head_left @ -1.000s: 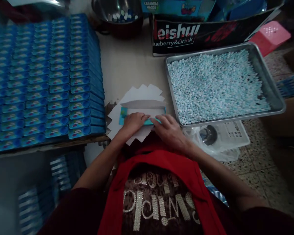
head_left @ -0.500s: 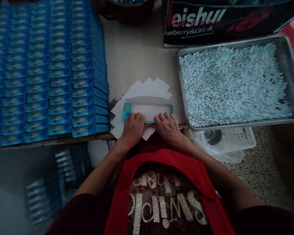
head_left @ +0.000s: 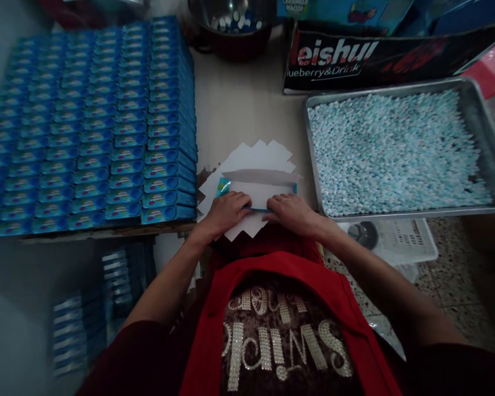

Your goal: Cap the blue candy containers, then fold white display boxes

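An open, shallow cardboard box [head_left: 259, 192], white inside with blue outer sides, lies at the table's front edge. My left hand [head_left: 227, 212] grips its near side toward the left, fingers curled over the rim. My right hand [head_left: 291, 212] has the same near side at the right, fingers bent over the edge and thumb low. Both thumbs are partly hidden. Under the box is a fanned pile of white cardboard sheets [head_left: 247, 157] with zigzag edges.
Rows of stacked blue boxes [head_left: 165, 154] cover the left of the table. At right stands a metal tray [head_left: 313, 148] of small pale-blue and white candies [head_left: 396, 154]. Behind are a black carton [head_left: 396, 60] and a dark pot [head_left: 235, 41]. A white basket [head_left: 416, 239] sits below the tray.
The view has shifted, showing more of the table's back. My left hand has turned and closed in on the near side of the box; my right hand stays on that side.
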Tool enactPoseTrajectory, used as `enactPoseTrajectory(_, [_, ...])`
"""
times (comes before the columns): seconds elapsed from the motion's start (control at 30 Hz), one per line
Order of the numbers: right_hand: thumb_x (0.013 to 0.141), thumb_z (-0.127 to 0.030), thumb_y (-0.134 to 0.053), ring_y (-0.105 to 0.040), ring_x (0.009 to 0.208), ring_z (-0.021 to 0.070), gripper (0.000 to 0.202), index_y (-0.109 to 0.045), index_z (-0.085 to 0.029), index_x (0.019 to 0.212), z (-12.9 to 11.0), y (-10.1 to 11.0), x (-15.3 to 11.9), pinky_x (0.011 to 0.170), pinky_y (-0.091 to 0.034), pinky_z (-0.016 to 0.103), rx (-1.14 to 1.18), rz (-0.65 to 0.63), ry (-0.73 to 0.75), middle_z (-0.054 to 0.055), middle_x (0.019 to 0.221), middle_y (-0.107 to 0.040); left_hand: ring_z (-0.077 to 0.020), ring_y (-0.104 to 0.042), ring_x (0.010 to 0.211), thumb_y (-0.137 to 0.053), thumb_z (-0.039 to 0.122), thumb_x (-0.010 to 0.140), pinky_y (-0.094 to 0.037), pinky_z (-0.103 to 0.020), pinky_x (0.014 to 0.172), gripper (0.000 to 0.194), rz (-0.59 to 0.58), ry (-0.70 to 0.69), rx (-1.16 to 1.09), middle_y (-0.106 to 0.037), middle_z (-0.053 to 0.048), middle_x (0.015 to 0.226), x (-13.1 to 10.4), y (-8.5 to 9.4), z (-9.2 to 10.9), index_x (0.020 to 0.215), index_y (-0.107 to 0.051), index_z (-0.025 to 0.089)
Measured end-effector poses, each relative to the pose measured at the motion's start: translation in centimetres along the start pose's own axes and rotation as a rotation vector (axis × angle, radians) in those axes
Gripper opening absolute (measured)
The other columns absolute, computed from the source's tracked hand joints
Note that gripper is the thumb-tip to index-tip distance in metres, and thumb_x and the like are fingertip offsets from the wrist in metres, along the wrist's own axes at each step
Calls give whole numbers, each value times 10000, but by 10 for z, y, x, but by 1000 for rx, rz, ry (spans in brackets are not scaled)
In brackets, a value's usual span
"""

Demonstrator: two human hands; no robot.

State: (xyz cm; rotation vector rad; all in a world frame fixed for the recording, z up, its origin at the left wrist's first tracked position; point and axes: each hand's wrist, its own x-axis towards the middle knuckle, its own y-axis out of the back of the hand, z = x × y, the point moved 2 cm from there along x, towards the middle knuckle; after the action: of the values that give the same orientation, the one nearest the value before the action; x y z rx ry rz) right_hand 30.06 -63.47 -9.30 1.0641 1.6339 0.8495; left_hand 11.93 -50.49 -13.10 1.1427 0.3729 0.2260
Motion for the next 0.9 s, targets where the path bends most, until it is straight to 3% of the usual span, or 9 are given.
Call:
enactPoseTrajectory(0.1, [1100, -213, -507, -703, 1116, 200, 317, -702, -250, 1348, 14, 48, -15, 937, -487, 333, 119, 78, 220, 59, 1279, -769, -247, -681, 1082, -590, 206, 1019, -495, -351, 879, 266, -45, -120, -30, -760, -64, 1115, -3, 9, 2, 1211, -763, 270])
enactPoseTrajectory(0.17, [1015, -43, -509, -607, 1348, 232, 547, -641, -323, 1466, 28, 79, -11, 1085, -450, 413, 3, 225, 292, 28, 1480, -682, -242, -684, 1052, -557, 92, 961, -498, -352, 880, 354, -77, -193, 14, -760, -62, 1075, -1, 16, 5, 1178, -776, 266])
enactPoseTrajectory(0.23, [931, 38, -545, -440, 1537, 274, 665, -645, -349, 1462, 43, 96, 6, 1195, -366, 521, -156, 252, 345, -5, 1642, -548, -236, -691, 1006, -521, 20, 915, -497, -367, 915, 395, -112, -244, 109, -765, -54, 1021, 5, 24, 6, 1093, -781, 258])
enactPoseTrajectory(0.33, [935, 23, -581, -366, 1587, 253, 510, -751, -337, 1255, 61, 93, 37, 1224, -339, 555, -256, 126, 457, -51, 1592, -583, -246, -702, 997, -501, -5, 912, -473, -441, 1069, 355, -138, -238, 236, -760, -51, 923, 25, 43, 2, 928, -764, 232])
enactPoseTrajectory(0.43, [1026, -65, -544, -522, 1418, 234, 329, -792, -280, 1040, 63, 72, 46, 1191, -386, 516, -267, 187, 522, 1, 1218, -756, -307, -649, 1285, -513, 1, 932, -363, -561, 1239, 299, -31, -169, 250, -774, -110, 1092, 41, 69, -4, 876, -741, 187])
enactPoseTrajectory(0.57, [1086, -218, -557, -653, 1031, 229, 244, -783, -225, 1177, 33, 37, 25, 981, -490, 415, -179, 324, 394, 54, 997, -771, -296, -480, 1540, -422, 13, 989, -367, -520, 1279, 415, 247, -108, 160, -617, -152, 1547, 24, 90, 15, 1244, -717, 153])
enactPoseTrajectory(0.67, [1097, -286, -564, -663, 931, 209, 246, -762, -201, 1217, 4, 15, 9, 844, -485, 352, 8, 377, 271, 72, 1012, -787, -268, -706, 1225, -494, 127, 1025, -528, -428, 1082, 509, 165, -9, 57, -756, -141, 1320, -6, 67, 43, 1531, -542, 155])
enactPoseTrajectory(0.77, [1086, -308, -572, -678, 963, 195, 206, -745, -227, 1165, -1, 12, -7, 881, -496, 341, 217, 478, 237, 57, 1048, -786, -304, -736, 1058, -528, 158, 1026, -516, -474, 998, 565, 112, 119, 138, -795, -149, 1125, -24, 30, 63, 1588, -478, 141])
enactPoseTrajectory(0.9, [1033, -361, -588, -698, 938, 231, 342, -628, -197, 1331, 41, 35, -26, 843, -528, 371, 292, 660, -290, 91, 1094, -764, -310, -715, 993, -442, 116, 1055, -476, -477, 931, 412, 111, 24, 272, -781, -149, 1032, -15, 10, 76, 1405, -654, 160])
